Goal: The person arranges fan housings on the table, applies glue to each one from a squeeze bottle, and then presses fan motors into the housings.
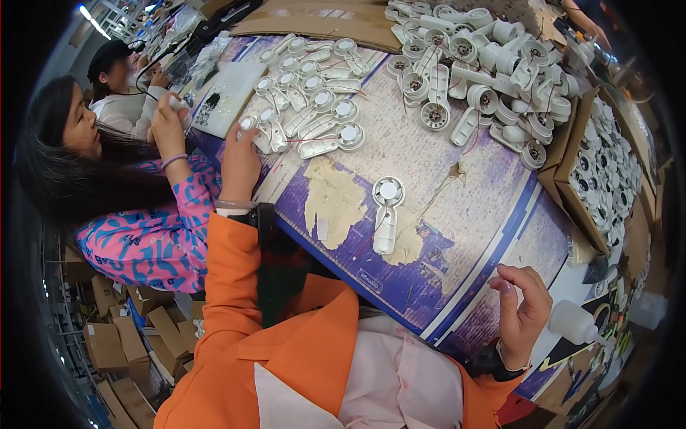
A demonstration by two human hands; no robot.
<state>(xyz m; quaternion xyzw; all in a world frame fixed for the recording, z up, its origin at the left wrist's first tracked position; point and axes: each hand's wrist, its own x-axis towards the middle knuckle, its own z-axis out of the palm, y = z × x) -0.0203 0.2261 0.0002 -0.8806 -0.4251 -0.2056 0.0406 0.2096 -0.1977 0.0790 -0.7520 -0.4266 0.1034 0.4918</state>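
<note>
My left hand [240,161] reaches to the far left of the table, its fingers closed at the round end of a white fan housing [248,123]. That piece lies at the near left end of a group of similar white housings [322,100], each with a round head and a handle half. One single housing [386,214] lies apart in the middle of the table, head away from me, a thin red wire beside it. My right hand [524,304] is over the right table edge, its fingers loosely bent and apart, holding nothing.
A heap of white housings [493,71] covers the far right. Beside it a cardboard box [572,168] holds many small white parts. A white squeeze bottle [574,322] is near my right hand. At left, a person in a pink-and-blue sleeve [146,236] works close to my left arm.
</note>
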